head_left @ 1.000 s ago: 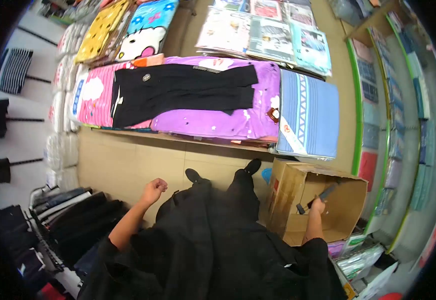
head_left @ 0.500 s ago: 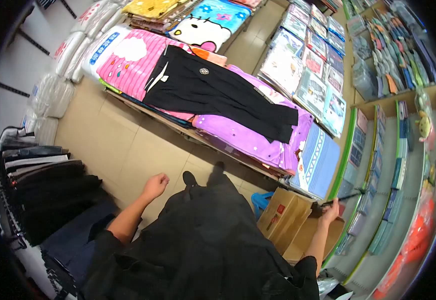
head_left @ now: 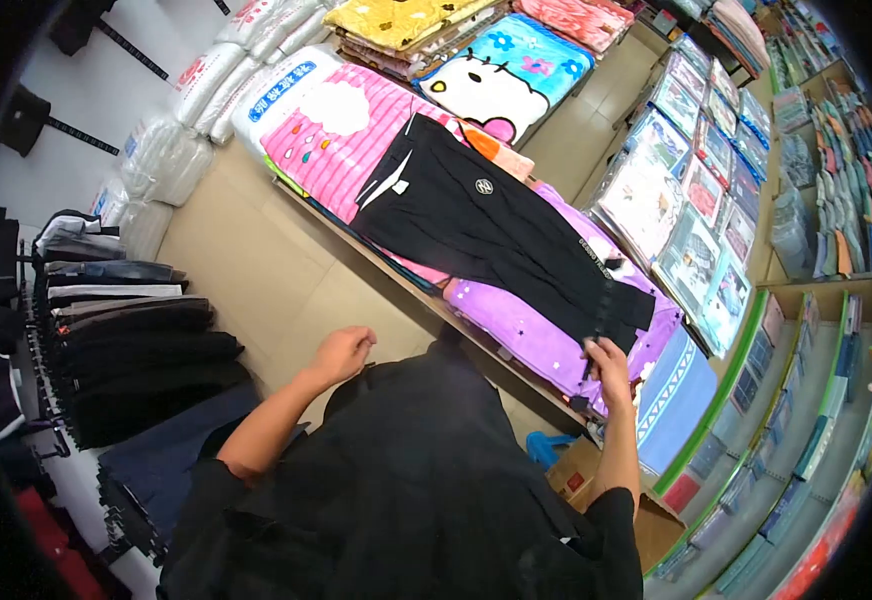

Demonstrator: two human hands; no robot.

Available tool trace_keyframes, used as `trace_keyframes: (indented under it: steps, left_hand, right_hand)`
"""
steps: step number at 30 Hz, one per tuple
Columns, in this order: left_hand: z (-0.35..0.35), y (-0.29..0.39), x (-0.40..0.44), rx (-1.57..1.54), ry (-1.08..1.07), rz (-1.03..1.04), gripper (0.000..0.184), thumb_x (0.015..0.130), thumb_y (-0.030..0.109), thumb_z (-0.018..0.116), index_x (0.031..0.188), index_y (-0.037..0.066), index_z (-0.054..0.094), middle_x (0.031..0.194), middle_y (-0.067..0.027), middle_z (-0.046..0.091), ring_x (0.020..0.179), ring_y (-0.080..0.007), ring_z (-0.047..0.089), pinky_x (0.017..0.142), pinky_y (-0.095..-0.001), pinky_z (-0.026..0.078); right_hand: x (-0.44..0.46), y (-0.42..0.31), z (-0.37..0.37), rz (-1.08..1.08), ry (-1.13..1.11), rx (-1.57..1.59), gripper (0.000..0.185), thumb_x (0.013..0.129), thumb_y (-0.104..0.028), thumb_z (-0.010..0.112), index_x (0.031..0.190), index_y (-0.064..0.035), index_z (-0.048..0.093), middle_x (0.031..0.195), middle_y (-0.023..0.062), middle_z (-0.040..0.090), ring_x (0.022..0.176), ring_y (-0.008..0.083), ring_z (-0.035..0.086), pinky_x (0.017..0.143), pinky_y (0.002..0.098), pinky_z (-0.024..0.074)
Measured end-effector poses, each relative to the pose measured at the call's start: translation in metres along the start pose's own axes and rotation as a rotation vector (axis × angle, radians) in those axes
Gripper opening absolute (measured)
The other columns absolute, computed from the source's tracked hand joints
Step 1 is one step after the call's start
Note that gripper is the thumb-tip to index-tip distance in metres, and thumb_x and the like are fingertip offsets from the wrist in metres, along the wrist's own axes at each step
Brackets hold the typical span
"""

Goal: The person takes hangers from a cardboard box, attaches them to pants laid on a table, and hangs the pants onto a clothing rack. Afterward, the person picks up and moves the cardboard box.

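Black trousers [head_left: 496, 215] lie spread over folded bedding on a low display table, the waistband at upper left and the legs toward the right. My right hand [head_left: 611, 372] is closed on a thin black bar-shaped thing that looks like a trouser hanger [head_left: 606, 302]. It is over the trouser leg ends, blurred and hard to tell from the black cloth. My left hand [head_left: 346, 355] hangs in front of my body over the floor, its fingers curled with nothing seen in them.
Pink bedding [head_left: 331, 125] and a purple blanket [head_left: 516, 330] lie under the trousers. Trousers hang on a rack [head_left: 151, 350] at left. A cardboard box [head_left: 578, 470] and a blue stool [head_left: 546, 447] stand by the table's right end. Shelves [head_left: 806, 400] line the right side.
My right hand has swung from above the cardboard box up to the trouser leg ends, bringing the hanger along. The view has shifted, and my left hand remains curled near my body.
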State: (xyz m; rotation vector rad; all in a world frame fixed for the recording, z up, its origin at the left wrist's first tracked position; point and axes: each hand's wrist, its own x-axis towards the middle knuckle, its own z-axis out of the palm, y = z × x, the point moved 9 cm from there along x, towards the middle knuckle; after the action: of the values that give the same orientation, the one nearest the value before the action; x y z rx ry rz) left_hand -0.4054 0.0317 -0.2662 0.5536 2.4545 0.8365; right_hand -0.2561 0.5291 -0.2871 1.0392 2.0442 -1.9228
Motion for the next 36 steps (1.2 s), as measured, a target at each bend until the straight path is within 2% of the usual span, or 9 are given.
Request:
trace_keyframes:
  steps: [4, 11, 16, 17, 21, 24, 30, 32, 36]
  left_hand:
    - [-0.027, -0.003, 0.018, -0.055, 0.031, -0.096, 0.013, 0.091, 0.008, 0.054, 0.097, 0.003, 0.065, 0.091, -0.0169, 0.069, 0.087, -0.0353, 0.067, 0.077, -0.0436, 0.053]
    - [-0.049, 0.020, 0.052, -0.059, -0.022, -0.158, 0.014, 0.092, 0.008, 0.054, 0.098, 0.002, 0.065, 0.093, -0.0171, 0.069, 0.086, -0.0345, 0.067, 0.077, -0.0425, 0.053]
    - [-0.057, 0.023, 0.082, -0.011, -0.048, -0.037, 0.013, 0.094, 0.009, 0.055, 0.102, 0.002, 0.064, 0.093, -0.0163, 0.069, 0.084, -0.0324, 0.069, 0.075, -0.0406, 0.055]
    - [-0.060, 0.026, 0.090, -0.009, -0.056, -0.010, 0.014, 0.094, 0.010, 0.055, 0.102, 0.002, 0.064, 0.093, -0.0164, 0.069, 0.084, -0.0329, 0.069, 0.075, -0.0408, 0.055]
    - [-0.079, 0.043, 0.128, -0.037, -0.074, 0.056, 0.013, 0.092, 0.009, 0.056, 0.100, 0.003, 0.064, 0.095, -0.0169, 0.069, 0.090, -0.0361, 0.066, 0.081, -0.0443, 0.052]
    - [-0.097, 0.066, 0.163, -0.052, -0.082, 0.191, 0.014, 0.093, 0.010, 0.057, 0.102, 0.003, 0.064, 0.097, -0.0163, 0.068, 0.090, -0.0345, 0.066, 0.079, -0.0426, 0.053]
    - [-0.151, 0.142, 0.218, -0.148, -0.101, 0.531, 0.016, 0.095, 0.012, 0.060, 0.106, 0.002, 0.064, 0.097, -0.0135, 0.066, 0.085, -0.0267, 0.066, 0.075, -0.0359, 0.052]
    - [-0.170, 0.165, 0.235, -0.188, -0.130, 0.600, 0.020, 0.094, 0.017, 0.064, 0.108, 0.003, 0.065, 0.100, -0.0121, 0.067, 0.091, -0.0262, 0.066, 0.080, -0.0371, 0.052]
    - [-0.218, 0.239, 0.251, -0.200, -0.119, 0.857, 0.040, 0.091, 0.029, 0.071, 0.119, 0.003, 0.061, 0.109, -0.0129, 0.066, 0.104, -0.0278, 0.063, 0.092, -0.0389, 0.049]
  right_hand:
    - [0.047, -0.039, 0.053, 0.057, -0.247, -0.078, 0.022, 0.088, -0.029, 0.072, 0.092, -0.0085, 0.067, 0.072, -0.0030, 0.063, 0.055, 0.0034, 0.046, 0.048, 0.0212, 0.0303]
    - [0.085, -0.101, 0.113, 0.015, -0.497, 0.031, 0.027, 0.090, -0.025, 0.068, 0.110, -0.0069, 0.068, 0.086, -0.0008, 0.070, 0.064, 0.0030, 0.052, 0.053, 0.0200, 0.0327]
    - [0.085, -0.129, 0.133, 0.011, -0.579, 0.045, 0.028, 0.093, -0.021, 0.062, 0.115, -0.0048, 0.067, 0.093, 0.0006, 0.072, 0.067, 0.0046, 0.053, 0.059, 0.0221, 0.0394]
    - [0.085, -0.130, 0.134, 0.047, -0.595, 0.040, 0.034, 0.094, -0.019, 0.063, 0.124, -0.0038, 0.063, 0.095, 0.0009, 0.070, 0.069, 0.0053, 0.053, 0.061, 0.0222, 0.0420]
    - [0.092, -0.145, 0.142, -0.185, -0.426, -0.017, 0.037, 0.097, -0.015, 0.062, 0.132, -0.0051, 0.060, 0.098, 0.0012, 0.071, 0.066, 0.0033, 0.051, 0.056, 0.0209, 0.0435]
    - [0.082, -0.162, 0.137, -0.158, -0.268, -0.193, 0.031, 0.097, -0.016, 0.062, 0.125, -0.0048, 0.060, 0.098, 0.0022, 0.072, 0.069, 0.0072, 0.060, 0.059, 0.0259, 0.0495]
    - [0.066, -0.192, 0.166, -0.224, -0.081, -0.126, 0.029, 0.099, -0.013, 0.059, 0.125, -0.0029, 0.052, 0.098, 0.0058, 0.071, 0.064, 0.0086, 0.058, 0.058, 0.0276, 0.0510]
    - [0.062, -0.210, 0.174, -0.278, 0.001, -0.076, 0.024, 0.098, -0.016, 0.063, 0.116, -0.0013, 0.056, 0.085, 0.0056, 0.069, 0.060, 0.0085, 0.054, 0.055, 0.0282, 0.0468]
    - [0.064, -0.225, 0.183, -0.345, 0.140, -0.288, 0.021, 0.097, -0.021, 0.067, 0.101, -0.0012, 0.061, 0.067, 0.0049, 0.059, 0.056, 0.0084, 0.048, 0.051, 0.0294, 0.0393]
